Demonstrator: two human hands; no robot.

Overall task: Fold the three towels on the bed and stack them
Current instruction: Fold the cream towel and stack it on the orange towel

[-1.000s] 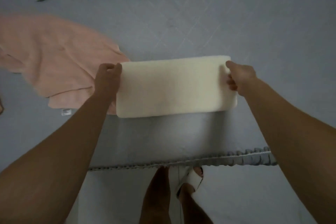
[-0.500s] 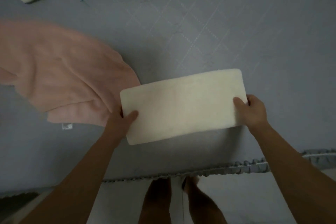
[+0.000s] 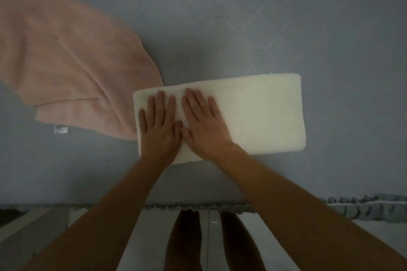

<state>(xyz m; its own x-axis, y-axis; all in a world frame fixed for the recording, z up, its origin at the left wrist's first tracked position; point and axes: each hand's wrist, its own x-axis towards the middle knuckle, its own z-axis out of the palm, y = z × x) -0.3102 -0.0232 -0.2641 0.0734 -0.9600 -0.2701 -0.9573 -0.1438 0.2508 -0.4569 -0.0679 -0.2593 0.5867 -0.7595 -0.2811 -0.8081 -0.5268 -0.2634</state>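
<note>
A cream towel (image 3: pixel 259 114), folded into a long rectangle, lies flat on the grey bed (image 3: pixel 242 17) near its front edge. My left hand (image 3: pixel 159 123) and my right hand (image 3: pixel 203 123) lie side by side, palms down with straight fingers, pressing on the towel's left half. A pink towel (image 3: pixel 66 68) lies unfolded and rumpled to the left; its lower right corner touches or slips under the cream towel's left edge. A white label (image 3: pixel 61 128) shows at its lower edge. No third towel shows in this view.
The bed's ruffled front edge (image 3: pixel 363 204) runs across the lower part of the view. Below it are the floor (image 3: pixel 33 231) and my legs (image 3: pixel 187 240). Grey bed sheet stretches behind and to the right of the cream towel.
My hands let go of the cream towel's two ends and now press flat on its left half. The towel lies a little nearer the bed's front edge.
</note>
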